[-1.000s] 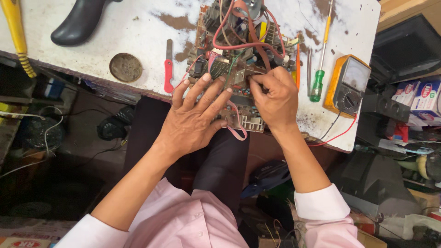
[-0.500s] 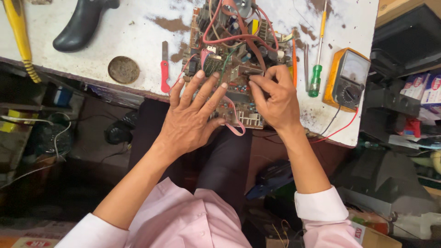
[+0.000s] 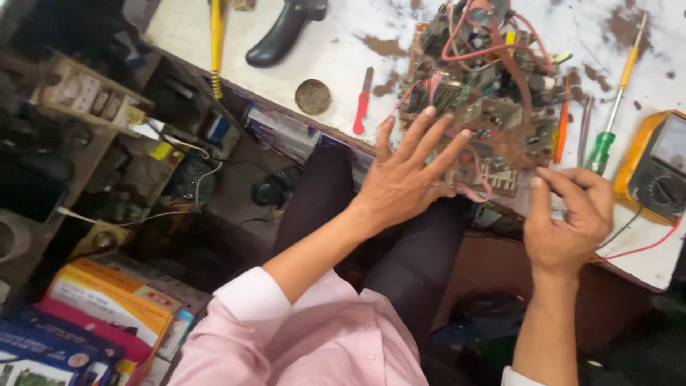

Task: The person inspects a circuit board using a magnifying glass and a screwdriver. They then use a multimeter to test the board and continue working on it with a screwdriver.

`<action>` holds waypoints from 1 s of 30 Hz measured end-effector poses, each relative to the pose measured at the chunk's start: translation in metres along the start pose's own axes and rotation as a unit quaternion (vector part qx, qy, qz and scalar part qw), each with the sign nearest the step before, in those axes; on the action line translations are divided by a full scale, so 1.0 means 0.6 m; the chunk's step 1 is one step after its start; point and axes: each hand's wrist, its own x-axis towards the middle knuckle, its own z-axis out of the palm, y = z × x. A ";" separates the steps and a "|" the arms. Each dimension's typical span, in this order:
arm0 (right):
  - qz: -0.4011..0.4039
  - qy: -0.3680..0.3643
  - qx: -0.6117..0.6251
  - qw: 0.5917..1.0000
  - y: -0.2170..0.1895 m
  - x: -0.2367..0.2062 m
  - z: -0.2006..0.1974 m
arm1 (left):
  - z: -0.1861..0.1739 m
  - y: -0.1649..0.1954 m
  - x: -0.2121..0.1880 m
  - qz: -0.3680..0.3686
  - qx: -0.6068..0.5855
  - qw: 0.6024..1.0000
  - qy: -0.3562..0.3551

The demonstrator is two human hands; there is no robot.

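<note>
A brown circuit board (image 3: 500, 114) crowded with parts and looped red wires lies on the stained white bench (image 3: 336, 43). My left hand (image 3: 407, 179) rests on the board's near edge, palm down, fingers spread wide. My right hand (image 3: 568, 221) hovers just off the board's near right corner, over the bench edge. Its fingertips are curled together against the thumb. Whether something small sits between them cannot be told. Pink sleeves cover both of my arms.
On the bench lie a red-handled tool (image 3: 362, 107), a round tin lid (image 3: 313, 96), a black handle (image 3: 282, 32), an orange screwdriver (image 3: 562, 129), a green-handled screwdriver (image 3: 602, 149) and a yellow multimeter (image 3: 654, 168) with a red lead (image 3: 643, 250). Colourful boxes (image 3: 107, 300) sit lower left.
My right hand has drawn back off the board to its near right corner. My left hand stays spread on the board. The view has swung left and tilted.
</note>
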 end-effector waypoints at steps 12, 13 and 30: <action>0.123 0.066 -0.068 0.988 0.130 0.024 -0.053 | -0.065 -0.026 -0.035 0.042 -0.132 0.984 0.114; 0.153 0.060 -0.056 0.985 0.145 0.030 -0.052 | -0.075 -0.041 -0.038 0.032 -0.090 0.987 0.129; 0.085 0.030 -0.272 0.958 0.293 0.077 -0.020 | -0.132 -0.304 0.110 -0.004 0.056 0.995 0.081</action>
